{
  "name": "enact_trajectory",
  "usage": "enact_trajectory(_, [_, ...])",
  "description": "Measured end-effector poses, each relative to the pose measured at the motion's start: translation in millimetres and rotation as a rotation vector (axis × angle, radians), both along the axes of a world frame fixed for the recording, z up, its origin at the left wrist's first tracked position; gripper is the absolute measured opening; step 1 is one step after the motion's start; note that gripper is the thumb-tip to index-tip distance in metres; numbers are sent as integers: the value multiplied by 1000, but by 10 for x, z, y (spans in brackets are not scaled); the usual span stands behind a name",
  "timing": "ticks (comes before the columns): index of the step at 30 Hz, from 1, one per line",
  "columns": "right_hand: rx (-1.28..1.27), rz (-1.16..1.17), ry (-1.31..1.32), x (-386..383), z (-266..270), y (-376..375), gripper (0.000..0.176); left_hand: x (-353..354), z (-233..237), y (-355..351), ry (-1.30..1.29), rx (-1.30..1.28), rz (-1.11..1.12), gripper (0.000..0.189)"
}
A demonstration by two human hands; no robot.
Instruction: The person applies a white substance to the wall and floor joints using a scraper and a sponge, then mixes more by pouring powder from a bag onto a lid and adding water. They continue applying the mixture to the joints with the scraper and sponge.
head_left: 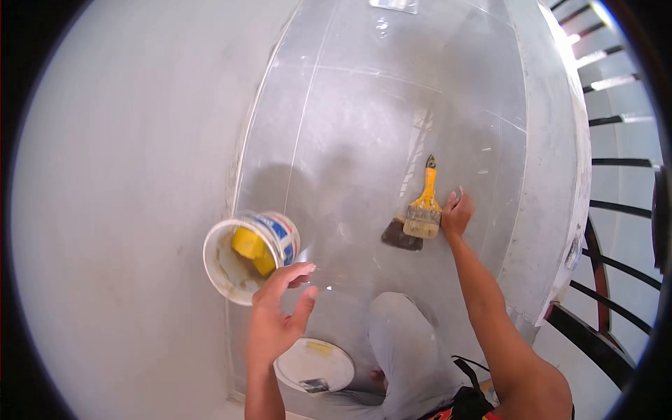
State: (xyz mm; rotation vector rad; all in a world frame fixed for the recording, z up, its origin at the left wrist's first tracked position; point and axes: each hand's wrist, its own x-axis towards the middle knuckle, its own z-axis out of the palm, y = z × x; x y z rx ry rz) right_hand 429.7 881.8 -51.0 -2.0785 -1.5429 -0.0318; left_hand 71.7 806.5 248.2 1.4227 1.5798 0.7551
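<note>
My left hand (pixel 281 311) is raised with thumb and fingers apart, holding nothing. Just beyond it a white plastic bucket (pixel 215 280) with a blue and red label leans over near the wall, its mouth facing me. Inside it are yellow blocks (pixel 248 243), perhaps sponges. To the right, my right hand (pixel 458 210) is low at the floor beside a paintbrush (pixel 423 210), fingers loosely bent and apart, with nothing visible in them. The yellow-handled brush has pale, coated bristles. Its bristle end overlaps a dark, flat, blade-like piece (pixel 400 236).
Close to my knee stands a round white lid or bucket top (pixel 315 353) with a small dark piece (pixel 315 385) on its edge. A plain wall (pixel 140 175) rises on the left. Dark railing bars (pixel 619 162) line the right beyond a raised ledge (pixel 553 161). The tiled floor (pixel 350 126) is glossy.
</note>
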Motion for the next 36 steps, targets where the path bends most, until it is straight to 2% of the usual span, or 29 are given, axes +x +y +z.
enact_trajectory(4, [-17,-16,67,7,41,5,32,263,-109,663,2,-23,-134,29])
enact_trajectory(9, [-74,-4,35,45,39,-23,34,573,-278,1787,124,40,-315,27])
enact_trajectory(13, [-125,-63,64,38,113,6,35,807,-492,2987,164,152,-419,24])
enact_trajectory(16, [-149,-59,-13,65,154,5,32,1050,-627,3915,296,202,-440,27])
enact_trajectory(18, [-153,-24,46,84,116,-8,29,1166,-740,4470,303,286,-494,27])
enact_trajectory(19, [-164,-48,34,89,134,-5,29,1281,-688,4664,400,279,-500,28])
enact_trajectory(20, [-163,-46,44,83,150,4,29,1340,-726,4871,385,275,-516,28])
enact_trajectory(22, [-165,-39,59,109,143,-14,28,1413,-790,5251,671,529,-584,31])
enact_trajectory(23, [-174,-38,76,114,123,-30,28,1466,-834,5404,677,526,-586,31])
enact_trajectory(25, [-169,-35,112,58,82,-10,29,1542,-833,5711,933,824,-632,42])
enact_trajectory(26, [-184,-26,113,62,79,-26,29,1605,-814,5868,934,833,-639,42])
enact_trajectory(28, [-209,-46,94,137,62,-13,30,1741,-852,6185,1053,820,-534,57])
enact_trajectory(30, [-218,-25,80,109,43,-46,30,1807,-905,6468,1077,916,-502,72])
enact_trajectory(32, [-225,-43,111,117,95,-36,31,1863,-1037,6712,1128,819,-482,82])
enact_trajectory(34, [-222,-42,103,145,70,-46,32,1871,-1243,6917,1183,604,-475,85])
enact_trajectory(36, [-251,-70,88,174,119,-38,32,1864,-1413,6959,1181,588,-474,88])
